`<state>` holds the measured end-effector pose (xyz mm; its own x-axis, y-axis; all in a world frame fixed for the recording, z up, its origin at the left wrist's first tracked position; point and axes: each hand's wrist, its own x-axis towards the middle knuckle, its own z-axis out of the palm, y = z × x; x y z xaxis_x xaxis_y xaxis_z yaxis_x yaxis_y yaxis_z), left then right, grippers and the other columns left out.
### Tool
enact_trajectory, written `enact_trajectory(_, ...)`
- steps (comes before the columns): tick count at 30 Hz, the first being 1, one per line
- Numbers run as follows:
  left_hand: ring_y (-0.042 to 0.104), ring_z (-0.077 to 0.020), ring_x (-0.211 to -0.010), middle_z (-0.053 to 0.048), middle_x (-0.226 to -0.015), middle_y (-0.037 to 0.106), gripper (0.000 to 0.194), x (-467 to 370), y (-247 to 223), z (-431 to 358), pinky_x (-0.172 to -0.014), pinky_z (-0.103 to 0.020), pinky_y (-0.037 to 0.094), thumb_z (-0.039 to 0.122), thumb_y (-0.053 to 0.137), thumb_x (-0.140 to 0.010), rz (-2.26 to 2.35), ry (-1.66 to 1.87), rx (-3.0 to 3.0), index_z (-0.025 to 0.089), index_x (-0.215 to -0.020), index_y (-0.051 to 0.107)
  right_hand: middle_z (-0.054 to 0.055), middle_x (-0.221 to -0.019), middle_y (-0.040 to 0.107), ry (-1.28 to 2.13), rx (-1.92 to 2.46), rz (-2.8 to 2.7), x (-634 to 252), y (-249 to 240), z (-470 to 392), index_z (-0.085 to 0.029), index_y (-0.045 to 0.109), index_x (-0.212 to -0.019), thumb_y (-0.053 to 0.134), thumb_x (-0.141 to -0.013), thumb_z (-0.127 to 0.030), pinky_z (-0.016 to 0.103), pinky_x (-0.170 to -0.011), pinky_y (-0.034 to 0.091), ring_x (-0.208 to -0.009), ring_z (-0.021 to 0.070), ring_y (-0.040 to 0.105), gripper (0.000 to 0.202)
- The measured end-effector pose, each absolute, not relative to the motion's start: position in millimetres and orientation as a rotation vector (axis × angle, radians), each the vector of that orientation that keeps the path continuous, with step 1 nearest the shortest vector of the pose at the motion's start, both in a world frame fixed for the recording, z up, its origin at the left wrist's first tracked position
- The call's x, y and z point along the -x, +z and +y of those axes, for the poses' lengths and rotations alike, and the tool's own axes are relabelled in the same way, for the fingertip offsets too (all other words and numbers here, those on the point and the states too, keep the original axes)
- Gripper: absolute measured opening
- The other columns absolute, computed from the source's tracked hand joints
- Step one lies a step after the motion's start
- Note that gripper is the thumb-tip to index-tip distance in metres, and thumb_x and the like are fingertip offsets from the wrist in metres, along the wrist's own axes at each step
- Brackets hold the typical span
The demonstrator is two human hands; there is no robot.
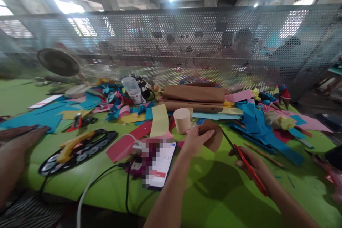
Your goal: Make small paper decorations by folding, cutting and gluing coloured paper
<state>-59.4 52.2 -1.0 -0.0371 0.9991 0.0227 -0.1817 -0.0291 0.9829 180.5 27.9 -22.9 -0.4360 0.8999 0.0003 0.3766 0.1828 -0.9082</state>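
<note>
Fingers of another person's hand (pixel 22 136) lie flat on the green table (pixel 208 206) at the far left edge of the frame, beside blue paper sheets (pixel 40 115). Right of it, in the lower left, a yellow glue gun (pixel 71 145) rests on a black oval tray (pixel 77 153), with small red scissors (pixel 77 121) just above. Near the lower centre a phone (pixel 161 165) lies face up with cables running off the near edge. Above it stand a yellow paper strip (pixel 159 120) and a short tan paper cylinder (pixel 182 120).

At centre, the person's left hand (pixel 196 139) is closed on a brown paper piece (pixel 215 137), thumb on top, holding it up off the table. To its right, the right hand (pixel 251 165) grips red-handled scissors (pixel 249 167), whose dark blades point up-left and reach the brown piece's right edge. Brown paper rolls (pixel 195 96) lie behind, and blue and pink scraps (pixel 267 128) crowd the right side.
</note>
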Motion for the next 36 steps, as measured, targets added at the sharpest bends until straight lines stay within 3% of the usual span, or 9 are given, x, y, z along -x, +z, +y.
enact_trajectory(21,0.071,-0.0215,-0.084,-0.009,-0.096,0.079,0.030,67,7,48,-0.080,-0.030,0.052,0.037,0.083,-0.072,0.971,1.299,-1.095,0.016,-0.094,0.079,-0.003,-0.064,0.046,1.238,1.254,-1.933,-179,-16,25,-0.019,0.065,-0.100,0.061,-0.081,-0.056,0.023,-0.041,0.029,-0.045,0.0097,0.037,0.042)
enact_trajectory(31,0.071,-0.0215,-0.084,-0.009,-0.092,0.079,0.029,69,4,48,-0.080,-0.031,0.052,0.036,0.085,-0.070,0.956,1.284,-1.077,0.017,-0.091,0.080,-0.001,-0.068,0.056,1.200,1.259,-1.927,-183,-22,26,-0.019,0.068,-0.101,0.066,-0.080,-0.053,0.024,-0.041,0.032,-0.044,0.0100,0.040,0.039)
enact_trajectory(36,0.070,-0.0214,-0.085,-0.009,-0.094,0.079,0.030,67,5,48,-0.081,-0.032,0.052,0.038,0.085,-0.070,0.963,1.263,-1.086,0.017,-0.091,0.080,0.005,-0.083,0.070,0.985,1.251,-1.966,-191,-29,37,-0.019,0.070,-0.104,0.063,-0.085,-0.051,0.029,-0.055,0.047,-0.056,0.0173,0.058,0.038)
